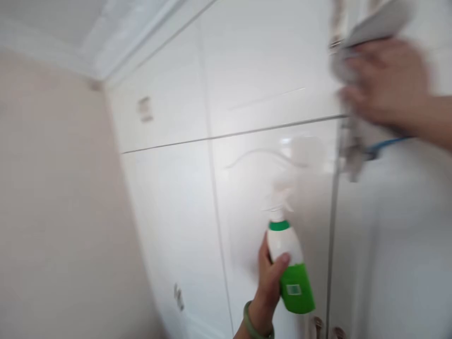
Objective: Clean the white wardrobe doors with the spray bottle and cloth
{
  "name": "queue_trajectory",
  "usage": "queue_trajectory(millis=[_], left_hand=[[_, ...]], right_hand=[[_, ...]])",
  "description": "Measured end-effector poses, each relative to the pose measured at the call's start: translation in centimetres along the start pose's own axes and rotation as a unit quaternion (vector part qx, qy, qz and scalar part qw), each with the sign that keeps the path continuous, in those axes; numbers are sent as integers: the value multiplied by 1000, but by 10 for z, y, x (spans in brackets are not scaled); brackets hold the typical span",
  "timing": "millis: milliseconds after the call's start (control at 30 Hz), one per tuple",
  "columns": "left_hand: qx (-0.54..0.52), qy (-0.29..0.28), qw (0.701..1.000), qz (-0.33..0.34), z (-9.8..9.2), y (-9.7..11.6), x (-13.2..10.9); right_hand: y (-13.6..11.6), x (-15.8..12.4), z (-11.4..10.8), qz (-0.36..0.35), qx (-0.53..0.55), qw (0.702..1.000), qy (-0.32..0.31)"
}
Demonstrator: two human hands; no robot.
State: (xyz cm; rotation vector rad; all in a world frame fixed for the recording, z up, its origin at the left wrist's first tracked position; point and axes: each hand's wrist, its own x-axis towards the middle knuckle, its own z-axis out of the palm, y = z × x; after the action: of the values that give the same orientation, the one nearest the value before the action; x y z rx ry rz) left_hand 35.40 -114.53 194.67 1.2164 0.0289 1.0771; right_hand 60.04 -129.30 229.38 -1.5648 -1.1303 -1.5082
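My left hand is shut around a white and green spray bottle at the bottom middle, its blurred trigger head pointing up at the white cabinet door. A green bangle circles that wrist. At the upper right, my right hand is blurred with motion and holds a grey cloth against the cabinet front. More cloth hangs below that hand, and a blue cord shows beside it.
A beige wall fills the left side and meets the white cabinets at a corner. Ceiling moulding runs along the top left. Small metal door handles sit at the bottom edge, and small metal fittings show on the left doors.
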Motion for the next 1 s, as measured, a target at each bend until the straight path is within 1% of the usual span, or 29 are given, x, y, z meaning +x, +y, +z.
queue_trajectory(millis=[33,100,167,200,300,367,433,500,567,633,667,733,767,800,833,867,900,933,1000], left_hand=[[9,0,1000,-10,0,0,3],[20,-17,999,-25,3,-1,9],[23,-26,999,-37,8,-3,13],[24,-23,999,-42,11,-5,13],[35,-6,998,-56,18,-9,10],[46,3,997,-59,20,-11,9],[53,4,997,-56,21,-11,9],[55,1,997,-52,21,-9,9],[53,-6,997,-48,22,-8,10],[49,-7,998,-46,24,-7,11],[45,-5,998,-44,25,-8,12],[38,0,998,-43,28,-10,13],[36,1,998,-47,30,-11,13],[36,3,998,-54,31,-13,13],[37,3,997,-63,32,-14,12],[40,5,997,-72,33,-15,11],[43,7,996,-79,34,-17,10],[47,10,995,-85,34,-18,9],[56,15,994,-91,33,-19,8]], right_hand=[[4,-8,-8,-11,-35,999,-6],[11,-15,-12,-51,-71,996,-35],[22,-16,-11,-83,-71,992,-58],[31,-15,-13,-85,-67,993,-57],[65,-20,-30,-40,-55,998,-18],[89,-30,-45,1,-52,999,13],[107,-42,-57,45,-64,996,43],[118,-51,-64,91,-81,990,74],[121,-51,-71,135,-93,981,103],[117,-33,-78,155,-96,975,130],[112,-18,-81,147,-99,974,143],[100,22,-88,85,-106,979,149],[93,43,-89,47,-112,983,138],[85,64,-88,17,-118,987,111],[77,82,-86,-2,-125,989,76],[70,96,-82,-7,-136,990,43],[64,105,-76,1,-151,988,18],[58,109,-70,12,-164,986,4],[50,99,-58,19,-186,982,3]])
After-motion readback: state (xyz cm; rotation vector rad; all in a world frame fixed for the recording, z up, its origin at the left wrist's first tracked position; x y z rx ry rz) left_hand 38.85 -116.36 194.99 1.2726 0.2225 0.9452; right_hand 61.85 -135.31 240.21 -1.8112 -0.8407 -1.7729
